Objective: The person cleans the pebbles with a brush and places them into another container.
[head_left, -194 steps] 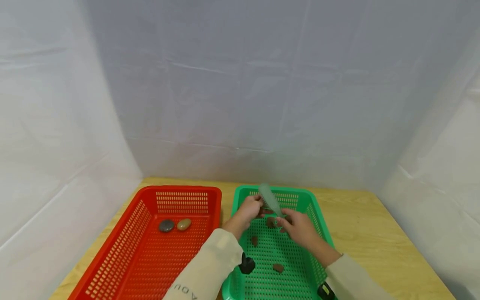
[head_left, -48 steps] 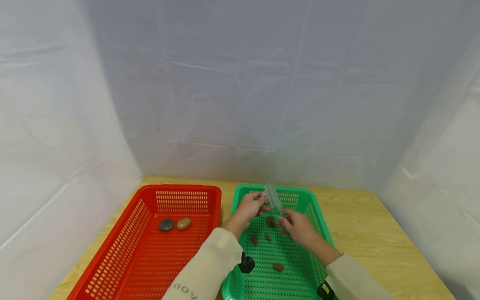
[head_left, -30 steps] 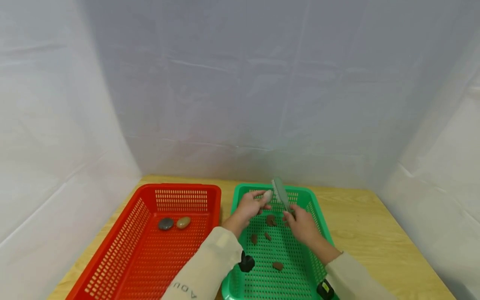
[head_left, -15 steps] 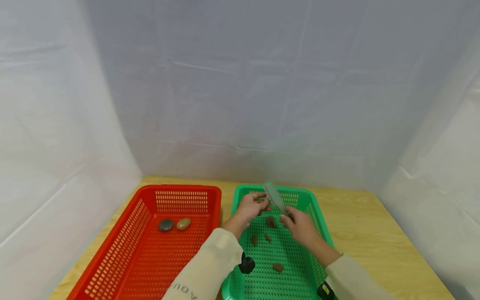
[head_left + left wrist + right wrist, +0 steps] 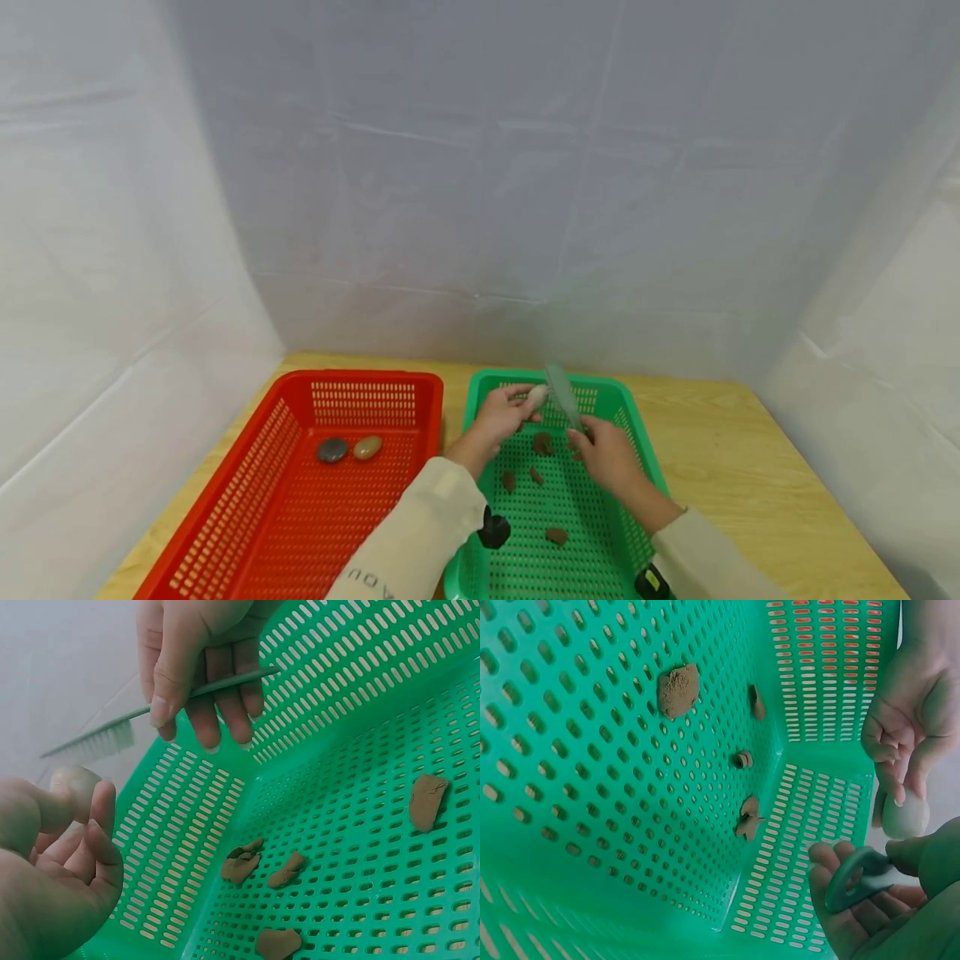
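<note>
My left hand [image 5: 497, 418] pinches a pale, smooth stone [image 5: 906, 817] between thumb and fingers, over the far part of the green basket [image 5: 628, 408]. In my right hand [image 5: 607, 457] is a grey-green brush [image 5: 562, 393], gripped by its handle, which ends in a loop seen in the right wrist view. The bristles [image 5: 109, 742] face the stone and sit just beside it. Below, several brown, clay-like lumps lie on the basket floor, among them a curled piece [image 5: 543, 443] and a flat one [image 5: 556, 536].
To the left stands a red basket [image 5: 300, 379] with a dark grey stone [image 5: 332, 450] and a tan stone [image 5: 367, 447] side by side. Both baskets rest on a wooden table [image 5: 750, 467]. White sheeting [image 5: 480, 208] encloses the back and sides.
A small brown piece has appeared on the green basket's floor since the oldest frame. The brush has shifted back and forth against the stone and now sits slightly right of it.
</note>
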The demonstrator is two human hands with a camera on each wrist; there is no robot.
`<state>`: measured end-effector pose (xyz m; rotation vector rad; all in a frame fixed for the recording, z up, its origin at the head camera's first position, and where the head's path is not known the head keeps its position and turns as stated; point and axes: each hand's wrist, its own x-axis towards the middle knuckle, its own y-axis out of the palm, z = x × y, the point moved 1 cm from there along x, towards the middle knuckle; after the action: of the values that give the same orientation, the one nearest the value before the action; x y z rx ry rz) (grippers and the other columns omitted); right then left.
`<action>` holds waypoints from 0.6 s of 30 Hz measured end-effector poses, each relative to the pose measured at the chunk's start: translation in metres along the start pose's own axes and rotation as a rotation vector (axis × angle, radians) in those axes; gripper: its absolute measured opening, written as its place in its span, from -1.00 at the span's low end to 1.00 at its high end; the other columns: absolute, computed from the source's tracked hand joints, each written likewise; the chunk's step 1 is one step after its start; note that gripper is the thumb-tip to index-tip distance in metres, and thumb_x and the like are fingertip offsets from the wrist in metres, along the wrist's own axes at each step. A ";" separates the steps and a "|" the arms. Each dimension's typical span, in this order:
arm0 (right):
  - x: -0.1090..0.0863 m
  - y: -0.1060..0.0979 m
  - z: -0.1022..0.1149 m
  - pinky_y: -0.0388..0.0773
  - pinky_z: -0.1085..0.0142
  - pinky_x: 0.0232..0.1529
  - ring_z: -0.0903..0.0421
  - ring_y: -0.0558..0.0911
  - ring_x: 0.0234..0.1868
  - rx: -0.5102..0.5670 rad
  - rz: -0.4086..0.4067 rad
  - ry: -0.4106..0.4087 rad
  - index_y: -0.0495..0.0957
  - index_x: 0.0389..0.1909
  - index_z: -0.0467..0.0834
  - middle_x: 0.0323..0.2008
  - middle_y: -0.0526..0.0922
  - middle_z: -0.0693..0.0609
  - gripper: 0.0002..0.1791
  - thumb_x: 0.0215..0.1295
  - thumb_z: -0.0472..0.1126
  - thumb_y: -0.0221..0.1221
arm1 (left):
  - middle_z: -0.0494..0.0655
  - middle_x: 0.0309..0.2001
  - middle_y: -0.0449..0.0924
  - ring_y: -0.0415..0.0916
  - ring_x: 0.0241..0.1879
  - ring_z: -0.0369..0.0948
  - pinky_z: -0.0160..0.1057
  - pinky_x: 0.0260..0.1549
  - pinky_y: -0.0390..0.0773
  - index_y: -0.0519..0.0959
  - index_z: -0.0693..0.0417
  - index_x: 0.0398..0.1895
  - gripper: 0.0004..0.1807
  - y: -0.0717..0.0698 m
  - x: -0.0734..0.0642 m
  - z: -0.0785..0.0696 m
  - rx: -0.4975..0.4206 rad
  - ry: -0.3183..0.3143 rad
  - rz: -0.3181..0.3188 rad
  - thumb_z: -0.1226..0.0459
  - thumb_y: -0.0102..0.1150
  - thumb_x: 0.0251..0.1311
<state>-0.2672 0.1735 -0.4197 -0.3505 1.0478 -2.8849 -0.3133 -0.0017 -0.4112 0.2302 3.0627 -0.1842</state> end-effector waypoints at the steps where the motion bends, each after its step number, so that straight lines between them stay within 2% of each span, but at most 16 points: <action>1: 0.000 0.000 0.000 0.61 0.25 -0.46 -0.02 0.70 -0.41 0.003 -0.002 0.014 0.58 -0.14 -0.35 -0.39 0.69 -0.11 -0.81 0.41 -0.29 0.10 | 0.15 0.05 0.61 0.65 -0.29 -0.24 -0.37 -0.40 0.46 0.44 0.16 0.29 -0.60 0.000 0.000 0.000 -0.003 0.000 -0.001 0.31 0.03 0.42; 6: 0.001 -0.001 0.000 0.64 0.19 -0.40 -0.10 0.72 -0.32 0.007 -0.025 0.057 0.54 -0.08 -0.38 -0.34 0.70 -0.14 -0.76 0.46 -0.26 0.04 | 0.24 -0.02 0.63 0.61 -0.37 -0.31 -0.40 -0.45 0.44 0.38 0.23 0.32 -0.59 0.000 0.003 0.001 -0.027 -0.006 -0.004 0.31 -0.06 0.47; 11: 0.002 0.001 0.000 0.66 0.18 -0.36 -0.08 0.72 -0.34 0.041 -0.021 -0.013 0.52 0.03 -0.38 -0.33 0.71 -0.14 -0.71 0.45 -0.26 0.07 | 0.18 -0.09 0.67 0.63 -0.36 -0.25 -0.36 -0.41 0.47 0.38 0.18 0.33 -0.56 0.000 0.002 0.001 -0.005 -0.025 0.032 0.22 -0.02 0.46; 14: 0.003 0.004 0.000 0.67 0.20 -0.34 -0.07 0.72 -0.34 0.080 0.009 -0.051 0.49 0.10 -0.38 -0.32 0.70 -0.12 -0.68 0.45 -0.27 0.08 | 0.10 -0.07 0.66 0.64 -0.32 -0.24 -0.37 -0.42 0.48 0.38 0.18 0.34 -0.53 0.000 0.001 0.001 -0.003 -0.037 0.061 0.16 -0.01 0.46; 18: 0.002 0.005 0.001 0.66 0.24 -0.35 -0.08 0.71 -0.35 0.116 0.022 -0.066 0.50 0.10 -0.36 -0.34 0.70 -0.11 -0.69 0.43 -0.29 0.08 | 0.03 0.00 0.63 0.65 -0.24 -0.20 -0.37 -0.40 0.51 0.35 0.17 0.36 -0.49 0.000 0.001 0.001 -0.007 -0.035 0.079 0.13 0.00 0.45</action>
<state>-0.2694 0.1687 -0.4223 -0.4216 0.8649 -2.8764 -0.3137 -0.0012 -0.4122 0.3438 3.0123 -0.1716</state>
